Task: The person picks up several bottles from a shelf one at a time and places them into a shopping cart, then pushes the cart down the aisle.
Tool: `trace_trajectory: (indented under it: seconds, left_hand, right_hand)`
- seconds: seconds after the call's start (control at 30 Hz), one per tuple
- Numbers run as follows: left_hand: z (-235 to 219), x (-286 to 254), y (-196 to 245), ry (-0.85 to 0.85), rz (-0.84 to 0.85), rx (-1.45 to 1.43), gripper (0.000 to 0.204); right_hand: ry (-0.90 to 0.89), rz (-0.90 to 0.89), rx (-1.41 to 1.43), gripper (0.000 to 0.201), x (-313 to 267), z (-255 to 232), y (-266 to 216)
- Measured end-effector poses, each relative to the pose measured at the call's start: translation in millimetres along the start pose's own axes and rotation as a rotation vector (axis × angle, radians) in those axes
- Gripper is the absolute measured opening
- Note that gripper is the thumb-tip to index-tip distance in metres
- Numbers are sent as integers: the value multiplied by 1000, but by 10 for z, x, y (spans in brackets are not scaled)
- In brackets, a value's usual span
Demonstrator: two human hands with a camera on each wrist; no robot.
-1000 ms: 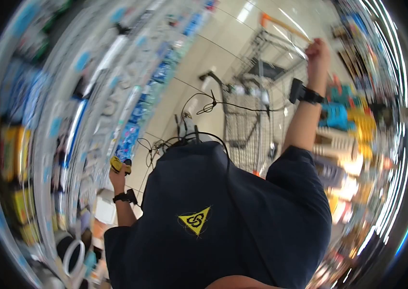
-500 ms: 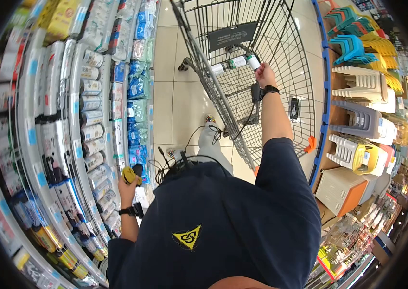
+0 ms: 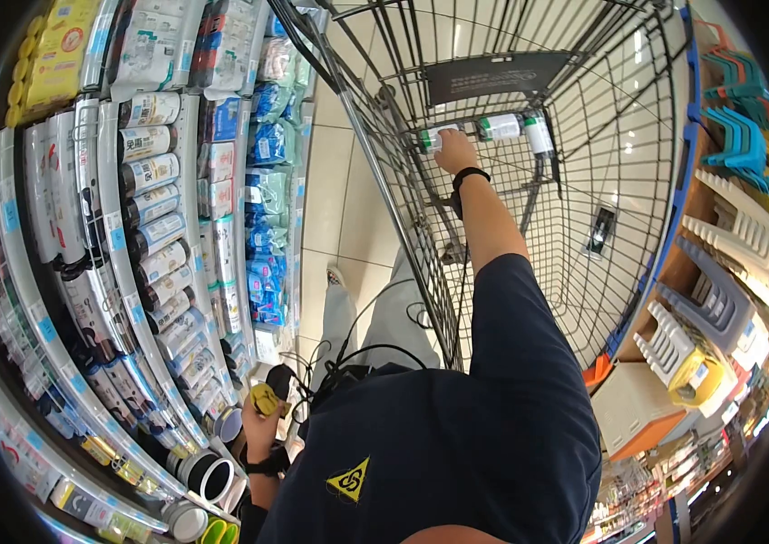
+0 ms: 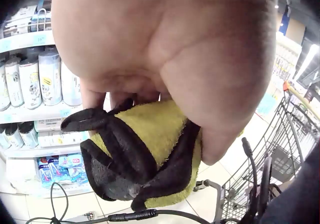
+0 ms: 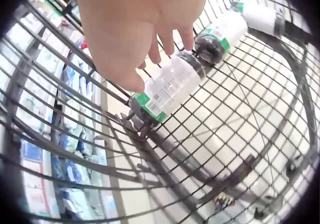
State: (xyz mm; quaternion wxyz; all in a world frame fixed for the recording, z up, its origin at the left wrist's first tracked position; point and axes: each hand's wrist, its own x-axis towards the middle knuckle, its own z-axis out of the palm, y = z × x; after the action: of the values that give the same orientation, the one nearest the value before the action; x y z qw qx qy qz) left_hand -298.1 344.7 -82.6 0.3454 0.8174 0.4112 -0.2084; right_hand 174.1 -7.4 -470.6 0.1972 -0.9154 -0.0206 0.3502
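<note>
In the left wrist view my left hand (image 4: 165, 49) grips a bunched yellow and black cloth (image 4: 150, 134), fuzzy on its yellow side and edged in black. The head view has this hand low on the left, beside the shelf. My right hand (image 3: 454, 152) reaches down inside the shopping cart (image 3: 443, 308). Its fingertips come right at the edge of a white-labelled roll (image 5: 172, 86) with a green band and dark ends, the thumb near one end. A second similar roll (image 3: 500, 127) and a third roll (image 3: 539, 134) lie in line with it on the cart's wire.
Shelves of rolls (image 3: 162, 231) and blue packs (image 3: 267, 281) rise on the left. Stacked plastic stools (image 3: 720, 299) stand along the right. Black cables (image 3: 339, 358) hang at the waist, and tiled floor (image 3: 321, 208) shows between cart and shelf.
My right hand came down from the cart handle to the rolls, then moved left from the end roll to the leftmost one. The cart appears closer. My left hand keeps the cloth.
</note>
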Motion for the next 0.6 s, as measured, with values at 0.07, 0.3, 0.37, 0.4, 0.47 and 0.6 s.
trace_trajectory:
  seconds: [0.07, 0.3, 0.37, 0.4, 0.47, 0.6]
  left_hand:
    - [-11, -115, -27, -1, -9, 11, 39]
    - [167, -228, 124, 68, -84, -48, 38]
    - [175, -193, 161, 50, -34, 23, 37]
    - [171, -151, 187, 65, -32, 19, 37]
    - [126, -150, 260, 47, 12, 96, 35]
    - [18, -69, 304, -14, -49, 22, 36]
  right_hand:
    - [141, -215, -358, 63, 188, 207, 89]
    - [50, -90, -522, 64, 143, 400, 97]
    - [80, -15, -412, 61, 41, 524, 211]
    - [120, -33, -399, 60, 41, 647, 324]
    - [26, 30, -330, 61, -98, 567, 378]
    - [3, 91, -213, 58, -649, 224, 399]
